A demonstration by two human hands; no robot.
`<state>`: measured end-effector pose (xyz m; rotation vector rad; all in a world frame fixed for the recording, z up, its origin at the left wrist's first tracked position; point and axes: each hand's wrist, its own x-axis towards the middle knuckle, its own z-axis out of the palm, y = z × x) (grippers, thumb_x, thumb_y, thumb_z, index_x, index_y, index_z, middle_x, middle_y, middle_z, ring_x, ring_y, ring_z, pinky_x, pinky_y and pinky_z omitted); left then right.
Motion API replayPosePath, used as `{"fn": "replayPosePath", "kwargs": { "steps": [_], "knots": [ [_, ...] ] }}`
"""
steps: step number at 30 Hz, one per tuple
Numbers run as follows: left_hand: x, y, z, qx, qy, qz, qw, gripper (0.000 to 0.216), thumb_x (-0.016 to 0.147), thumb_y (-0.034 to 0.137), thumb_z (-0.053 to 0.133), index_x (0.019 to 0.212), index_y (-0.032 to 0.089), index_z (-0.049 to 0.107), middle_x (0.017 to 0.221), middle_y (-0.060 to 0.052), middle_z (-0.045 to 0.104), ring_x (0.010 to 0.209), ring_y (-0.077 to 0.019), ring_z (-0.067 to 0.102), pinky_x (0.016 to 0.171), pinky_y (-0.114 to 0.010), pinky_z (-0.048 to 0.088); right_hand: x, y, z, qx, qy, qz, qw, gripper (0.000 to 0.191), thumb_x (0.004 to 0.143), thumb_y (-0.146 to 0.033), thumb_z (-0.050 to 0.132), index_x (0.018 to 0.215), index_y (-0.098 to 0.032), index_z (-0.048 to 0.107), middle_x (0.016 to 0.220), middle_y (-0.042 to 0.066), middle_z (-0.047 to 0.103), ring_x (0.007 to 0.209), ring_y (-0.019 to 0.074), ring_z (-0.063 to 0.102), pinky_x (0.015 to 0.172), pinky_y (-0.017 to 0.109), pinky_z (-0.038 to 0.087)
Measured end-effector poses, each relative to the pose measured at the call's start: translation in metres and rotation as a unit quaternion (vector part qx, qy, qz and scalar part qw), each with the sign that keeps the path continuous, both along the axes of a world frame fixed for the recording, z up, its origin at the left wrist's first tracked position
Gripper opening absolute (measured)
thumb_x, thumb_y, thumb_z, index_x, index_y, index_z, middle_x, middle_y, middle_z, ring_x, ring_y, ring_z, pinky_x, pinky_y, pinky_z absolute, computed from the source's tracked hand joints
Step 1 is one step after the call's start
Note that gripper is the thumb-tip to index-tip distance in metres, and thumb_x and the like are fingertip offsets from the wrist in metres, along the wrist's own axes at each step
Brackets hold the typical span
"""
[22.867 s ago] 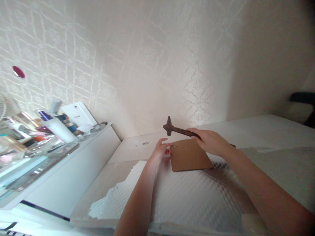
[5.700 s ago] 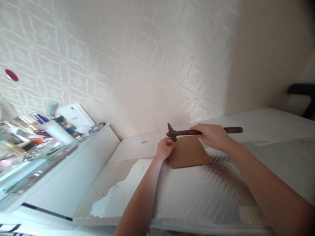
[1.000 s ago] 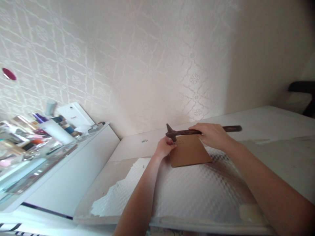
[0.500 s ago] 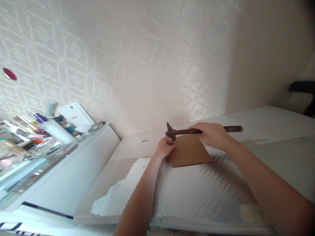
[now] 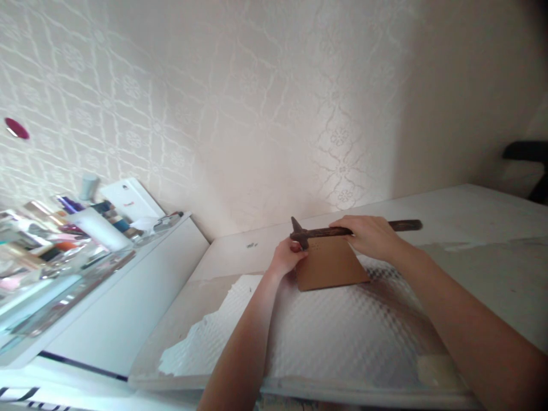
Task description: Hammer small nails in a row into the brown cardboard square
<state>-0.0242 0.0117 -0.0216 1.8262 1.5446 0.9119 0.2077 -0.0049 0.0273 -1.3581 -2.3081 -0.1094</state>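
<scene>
Relative to the earliest view, the head of the hammer point(image 5: 327, 232) has been lowered from above the fingers of the left hand point(image 5: 287, 258) to their tips; its handle, formerly sloping, lies nearly level through the fingers of the right hand point(image 5: 368, 235). The left fingers, previously spread, are curled in. A small dark piece point(image 5: 250, 290) has appeared left of and nearer than these fingers.

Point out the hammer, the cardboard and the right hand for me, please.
Hammer point(image 5: 326, 232), head view: handle, near its head.
Cardboard point(image 5: 331, 267), head view: middle of its face.
Right hand point(image 5: 369, 235), head view: its back.
</scene>
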Motion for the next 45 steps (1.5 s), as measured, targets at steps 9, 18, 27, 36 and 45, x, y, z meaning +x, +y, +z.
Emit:
{"fn": "replayPosePath", "kwargs": {
  "steps": [9,18,27,36,45],
  "knots": [
    [0.0004,-0.0004,0.0005,-0.003,-0.009,0.001,1.000,0.025,0.065,0.008,0.068,0.087,0.015,0.061,0.075,-0.002,0.067,0.071,-0.0155,0.062,0.068,-0.026,0.046,-0.0001,0.0011,-0.0018,0.016,0.012,0.000,1.000,0.039,0.078,-0.015,0.046,0.109,-0.030,0.065,0.105,-0.001,0.068,0.092,0.0195,0.062,0.068,0.027,0.042],
    [0.0014,-0.0023,0.0030,-0.003,-0.019,-0.014,1.000,0.025,0.066,0.006,0.066,0.089,0.014,0.061,0.075,-0.002,0.066,0.069,-0.0143,0.060,0.062,-0.023,0.044,-0.0002,0.0003,-0.0011,0.038,0.016,0.003,0.999,0.037,0.080,-0.015,0.045,0.109,-0.027,0.064,0.107,-0.001,0.067,0.094,0.0199,0.062,0.069,0.028,0.042],
    [0.0022,-0.0015,0.0021,-0.016,-0.046,-0.005,0.999,0.033,0.066,0.004,0.066,0.096,0.014,0.059,0.081,-0.003,0.068,0.070,-0.0136,0.061,0.067,-0.025,0.046,0.0040,0.0041,-0.0037,0.055,0.008,0.000,0.998,0.037,0.080,-0.014,0.046,0.109,-0.027,0.064,0.106,0.001,0.067,0.093,0.0195,0.062,0.066,0.027,0.042],
    [0.0029,-0.0031,0.0043,-0.011,-0.013,-0.001,1.000,0.020,0.065,0.005,0.067,0.081,0.014,0.061,0.073,-0.002,0.066,0.069,-0.0151,0.061,0.066,-0.026,0.045,0.0011,0.0005,-0.0019,0.042,-0.005,0.005,0.999,0.038,0.079,-0.012,0.045,0.107,-0.028,0.065,0.104,0.000,0.068,0.091,0.0196,0.062,0.066,0.027,0.042],
    [0.0023,-0.0051,0.0100,-0.054,-0.091,-0.033,0.994,0.032,0.061,-0.002,0.063,0.087,0.014,0.060,0.068,0.001,0.064,0.064,-0.0126,0.060,0.061,-0.022,0.043,0.0019,0.0002,-0.0008,0.032,-0.004,0.003,0.999,0.037,0.080,-0.014,0.045,0.109,-0.027,0.064,0.105,0.000,0.068,0.092,0.0201,0.062,0.066,0.028,0.042]
  ]
}}
